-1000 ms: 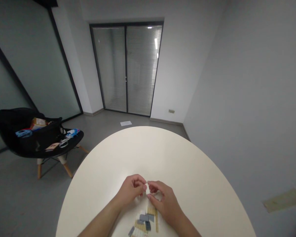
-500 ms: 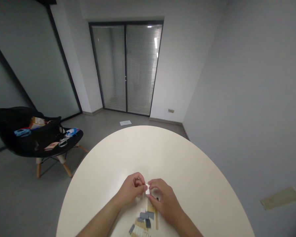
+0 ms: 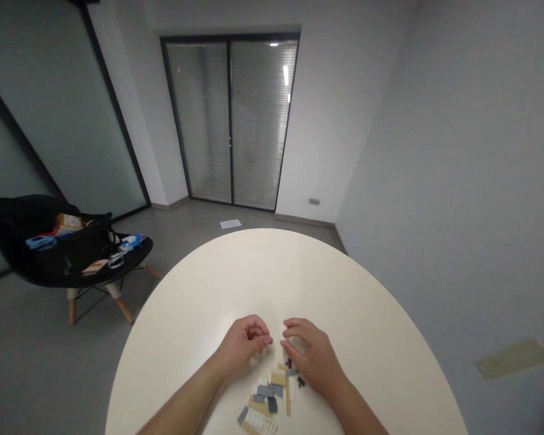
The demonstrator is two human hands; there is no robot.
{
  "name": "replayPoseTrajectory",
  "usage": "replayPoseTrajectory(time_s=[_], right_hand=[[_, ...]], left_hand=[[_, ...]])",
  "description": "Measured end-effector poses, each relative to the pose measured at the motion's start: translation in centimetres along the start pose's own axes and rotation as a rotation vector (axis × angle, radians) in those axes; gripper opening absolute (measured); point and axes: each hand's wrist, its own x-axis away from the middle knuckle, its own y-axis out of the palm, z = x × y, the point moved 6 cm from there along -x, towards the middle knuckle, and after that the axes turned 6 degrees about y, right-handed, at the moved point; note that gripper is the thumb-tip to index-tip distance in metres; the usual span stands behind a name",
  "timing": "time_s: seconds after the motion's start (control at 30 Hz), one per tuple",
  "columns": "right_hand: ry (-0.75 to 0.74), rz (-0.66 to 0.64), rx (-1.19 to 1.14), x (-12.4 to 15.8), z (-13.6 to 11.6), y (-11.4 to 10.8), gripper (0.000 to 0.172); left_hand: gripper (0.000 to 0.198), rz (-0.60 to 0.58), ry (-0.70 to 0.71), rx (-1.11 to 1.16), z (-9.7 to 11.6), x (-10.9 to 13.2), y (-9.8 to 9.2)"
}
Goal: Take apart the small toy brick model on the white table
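My left hand (image 3: 245,342) hovers above the near part of the round table, thumb and index fingertip pinched together. Whether something small sits in that pinch cannot be made out. To its right, my right hand (image 3: 312,353) has its thumb and fingers apart, with a gap between the two hands. Just below them lies a cluster of small flat pieces: grey pieces (image 3: 265,391), tan pieces (image 3: 278,379) and white pieces (image 3: 256,418). Small dark pieces (image 3: 301,382) lie beside my right hand, nearest to its thumb and palm.
The cream round table (image 3: 263,272) spreads under both hands. A black chair (image 3: 22,266) at the left holds a bag and assorted items. Beyond the table, a white sheet (image 3: 230,223) lies on the floor before a glass door (image 3: 254,121).
My right hand has drawn away to the right from my left hand, its fingers spreading. The small white piece held between both hands is no longer visible. Dark pieces beneath my right hand have come into view.
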Motion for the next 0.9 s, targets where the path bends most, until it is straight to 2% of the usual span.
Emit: replayPoseTrajectory(time_s=[0.2,0.33,0.57,0.73,0.9], right_hand=[[0.153,0.142,0.11,-0.8,4.4,-4.3,0.017],[0.265,0.188,0.197,-0.9,7.5,-5.8,0.022],[0.314,0.2,0.311,-0.9,10.2,-5.9,0.026],[0.335,0.213,0.364,-0.8,11.2,-5.8,0.028],[0.298,0.213,0.395,-0.7,11.5,-5.6,0.028]], left_hand=[[0.014,-0.04,0.022,-0.121,-0.1,0.4,0.2],[0.009,-0.068,0.026,-0.277,-0.2,0.7,0.4],[0.013,-0.115,0.04,-0.442,0.9,1.2,0.8],[0.017,-0.203,0.032,-0.58,1.5,1.7,1.5],[0.014,-0.262,0.15,-0.694,3.6,2.3,2.9]])
